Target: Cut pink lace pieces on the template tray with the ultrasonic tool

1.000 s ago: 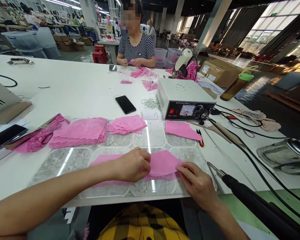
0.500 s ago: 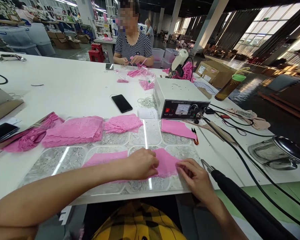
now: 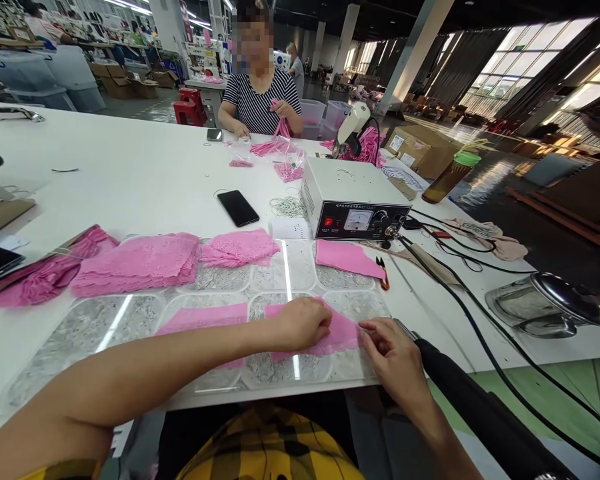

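Note:
Under my left hand (image 3: 303, 325) lies a pink fabric piece (image 3: 344, 328) with a scalloped lower edge, flat on the clear patterned mat (image 3: 145, 313). The left fingers are curled down and closed on the cloth; their tips are partly hidden. At the piece's right corner, my right hand (image 3: 393, 353) pinches the edge between thumb and fingers. Left of it, a second pink fabric piece (image 3: 205, 316) is partly covered by my left forearm. Just right of my right hand is a black pen-shaped handpiece (image 3: 460, 393) with a metal tip.
Pink lace stacks (image 3: 137, 263) and a smaller pile (image 3: 240, 247) lie behind the mat's front row. Beyond stand a white control box (image 3: 357, 193), a phone (image 3: 238, 208), and orange-handled snips (image 3: 384, 277). Black cables pass a glass pot (image 3: 535, 307). A co-worker (image 3: 265, 93) sits opposite.
My left hand has slid right along the cloth, and the piece has shifted slightly right with my right hand at its corner. The co-worker has lifted pink strips. The view has turned a little.

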### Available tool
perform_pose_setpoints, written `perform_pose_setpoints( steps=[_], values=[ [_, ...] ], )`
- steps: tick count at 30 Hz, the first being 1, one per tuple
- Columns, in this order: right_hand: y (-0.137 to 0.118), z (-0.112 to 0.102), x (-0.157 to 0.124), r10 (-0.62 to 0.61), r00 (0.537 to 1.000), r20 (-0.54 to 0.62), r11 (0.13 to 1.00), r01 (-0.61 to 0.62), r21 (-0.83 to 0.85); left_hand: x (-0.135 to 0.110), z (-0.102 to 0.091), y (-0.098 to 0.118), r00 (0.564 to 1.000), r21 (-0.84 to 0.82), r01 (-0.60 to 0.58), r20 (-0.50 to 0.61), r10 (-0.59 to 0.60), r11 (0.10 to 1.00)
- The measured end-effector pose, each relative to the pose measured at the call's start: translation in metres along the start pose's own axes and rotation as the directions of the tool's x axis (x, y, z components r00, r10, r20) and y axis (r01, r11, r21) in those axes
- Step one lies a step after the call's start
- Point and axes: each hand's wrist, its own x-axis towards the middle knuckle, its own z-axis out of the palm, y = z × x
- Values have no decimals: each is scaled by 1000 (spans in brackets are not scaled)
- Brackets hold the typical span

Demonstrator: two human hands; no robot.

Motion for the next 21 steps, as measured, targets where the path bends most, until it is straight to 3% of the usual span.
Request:
perform_pose_setpoints(
  steps=[21],
  values=[
    [-4, -6, -6, -37, 999, 14, 999, 37, 25, 2, 0, 3, 998, -112, 53, -15, -55, 992]
  ],
)
